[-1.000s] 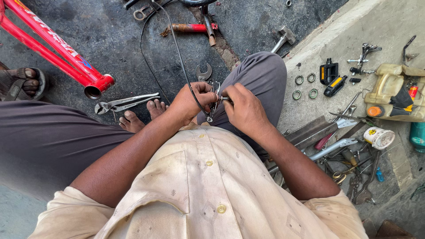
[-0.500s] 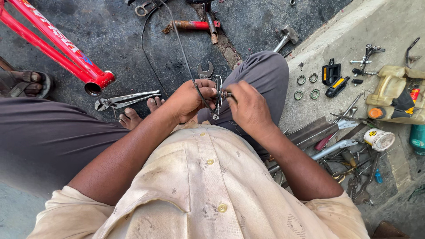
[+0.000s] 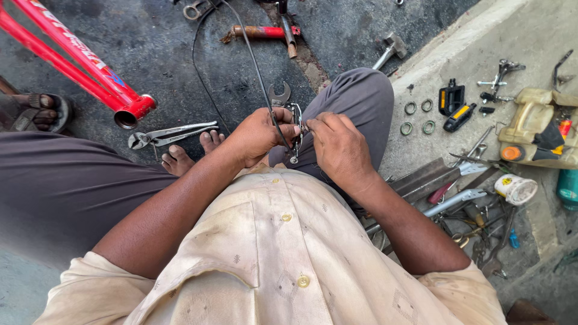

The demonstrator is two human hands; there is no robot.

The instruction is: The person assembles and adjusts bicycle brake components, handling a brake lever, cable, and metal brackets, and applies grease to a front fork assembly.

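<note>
A small metal brake part [image 3: 295, 129] was gripped by both the left hand [image 3: 256, 135] and right hand [image 3: 337, 144], black cable [image 3: 256, 66] attached, pliers [image 3: 171, 132] nearby.

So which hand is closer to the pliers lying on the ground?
Left. The left hand is just right of the pliers; the right hand sits farther right, beyond the left.

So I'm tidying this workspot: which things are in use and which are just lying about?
In use: left hand, right hand, metal brake part, black cable.
Lying about: pliers, hammer, rings, red frame, spanner.
</note>
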